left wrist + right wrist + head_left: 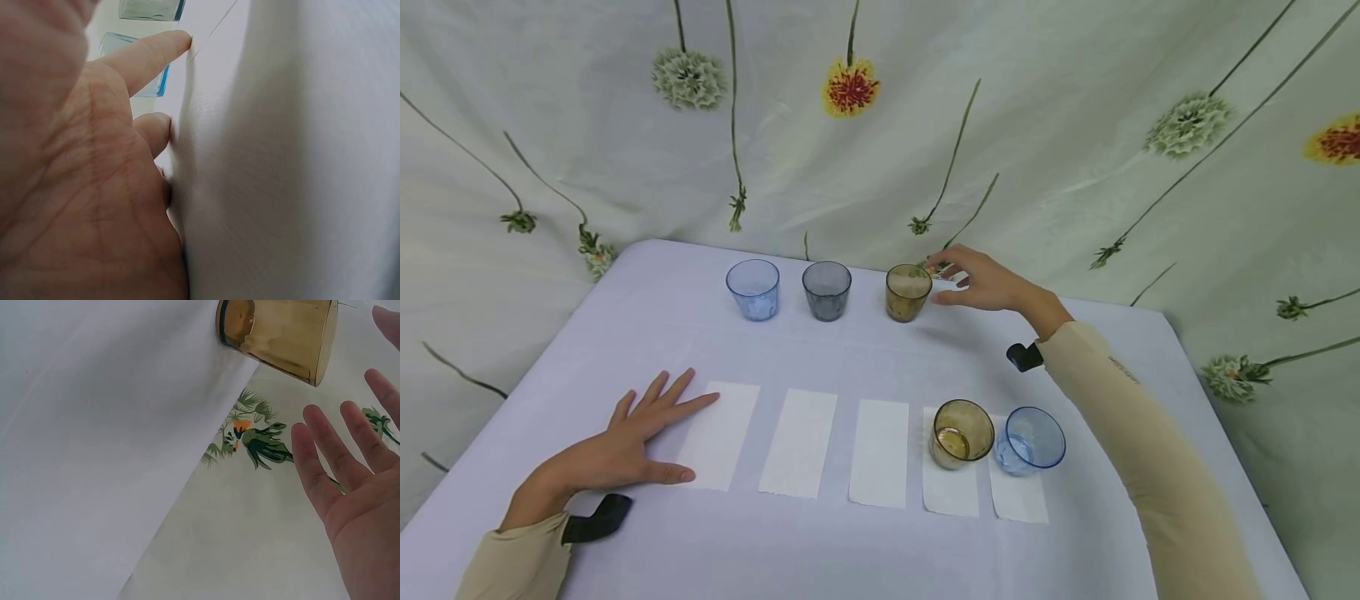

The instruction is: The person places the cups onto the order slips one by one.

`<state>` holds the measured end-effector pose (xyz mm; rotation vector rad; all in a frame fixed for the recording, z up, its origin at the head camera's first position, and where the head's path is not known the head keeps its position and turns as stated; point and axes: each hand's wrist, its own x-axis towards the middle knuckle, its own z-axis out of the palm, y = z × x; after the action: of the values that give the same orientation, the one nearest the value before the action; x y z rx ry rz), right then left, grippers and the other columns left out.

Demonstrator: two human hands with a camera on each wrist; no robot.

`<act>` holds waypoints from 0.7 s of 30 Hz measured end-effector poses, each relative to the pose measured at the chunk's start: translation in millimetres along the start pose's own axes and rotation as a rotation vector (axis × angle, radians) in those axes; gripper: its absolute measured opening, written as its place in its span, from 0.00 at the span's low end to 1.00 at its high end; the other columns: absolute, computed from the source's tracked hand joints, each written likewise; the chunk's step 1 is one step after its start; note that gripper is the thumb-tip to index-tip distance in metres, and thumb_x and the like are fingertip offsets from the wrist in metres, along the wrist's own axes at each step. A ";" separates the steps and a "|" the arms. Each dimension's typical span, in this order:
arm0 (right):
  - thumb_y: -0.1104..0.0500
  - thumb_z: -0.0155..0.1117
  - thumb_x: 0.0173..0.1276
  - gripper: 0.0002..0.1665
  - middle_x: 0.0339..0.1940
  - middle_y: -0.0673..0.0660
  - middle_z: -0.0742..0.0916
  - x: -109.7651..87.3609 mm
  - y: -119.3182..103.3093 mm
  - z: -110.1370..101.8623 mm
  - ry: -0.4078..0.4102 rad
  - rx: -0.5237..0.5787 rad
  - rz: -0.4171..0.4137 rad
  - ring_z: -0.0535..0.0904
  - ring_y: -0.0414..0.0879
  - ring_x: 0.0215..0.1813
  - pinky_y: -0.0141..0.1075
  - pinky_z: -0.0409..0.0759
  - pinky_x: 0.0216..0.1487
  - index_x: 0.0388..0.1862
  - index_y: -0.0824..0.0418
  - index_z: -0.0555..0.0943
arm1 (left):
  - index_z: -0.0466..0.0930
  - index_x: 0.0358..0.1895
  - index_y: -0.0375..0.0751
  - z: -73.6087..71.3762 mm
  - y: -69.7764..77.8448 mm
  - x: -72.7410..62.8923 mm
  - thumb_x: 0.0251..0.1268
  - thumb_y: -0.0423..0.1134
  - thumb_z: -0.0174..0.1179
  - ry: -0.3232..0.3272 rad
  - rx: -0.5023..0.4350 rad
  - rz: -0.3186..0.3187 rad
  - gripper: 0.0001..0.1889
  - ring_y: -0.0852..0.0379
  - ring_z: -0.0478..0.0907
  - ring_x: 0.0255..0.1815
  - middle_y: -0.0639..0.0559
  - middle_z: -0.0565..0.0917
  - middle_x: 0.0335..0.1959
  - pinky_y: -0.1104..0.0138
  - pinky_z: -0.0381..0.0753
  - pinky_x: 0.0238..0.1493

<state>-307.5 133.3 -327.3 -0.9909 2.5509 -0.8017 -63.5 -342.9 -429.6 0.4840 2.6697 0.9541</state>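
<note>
My right hand (988, 282) hovers beside an amber glass tumbler (908, 304) at the back of the table, fingers apart and slightly bent. In the right wrist view a gap shows between those fingers and the amber glass (281, 337). My left hand (632, 442) rests spread on the tablecloth, its index fingertip at the edge of the leftmost white paper strip (722, 437). To the left of the back amber glass stand a grey glass (827, 296) and a blue glass (756, 296).
Nearer me, another amber glass (958, 433) and another blue glass (1033, 442) stand on the two rightmost paper strips. Two strips in the middle (799, 446) hold nothing. Behind the table's back edge hangs a flower-printed cloth (1037, 125).
</note>
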 end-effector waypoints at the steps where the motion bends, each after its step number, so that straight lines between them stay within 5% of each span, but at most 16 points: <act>1: 0.54 0.68 0.69 0.34 0.68 0.63 0.72 1.4 0.0 0.4 0.004 0.004 0.003 0.73 0.61 0.68 0.56 0.75 0.65 0.71 0.60 0.69 | 0.56 0.79 0.56 0.2 -0.4 0.1 0.55 0.54 0.72 0.001 0.000 0.003 0.49 0.31 0.19 0.80 0.34 0.36 0.82 0.37 0.09 0.68; 21: 0.54 0.67 0.69 0.34 0.72 0.60 0.71 23.4 -4.3 15.4 0.024 0.029 0.030 0.72 0.59 0.68 0.52 0.75 0.63 0.71 0.59 0.70 | 0.54 0.80 0.59 1.3 -2.9 -0.2 0.55 0.55 0.72 -0.001 0.017 0.003 0.49 0.33 0.19 0.80 0.37 0.36 0.83 0.39 0.08 0.69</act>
<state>-315.2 108.5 -338.7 -0.9380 2.5605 -0.8444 -63.5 -344.3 -432.5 0.4921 2.6794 0.9326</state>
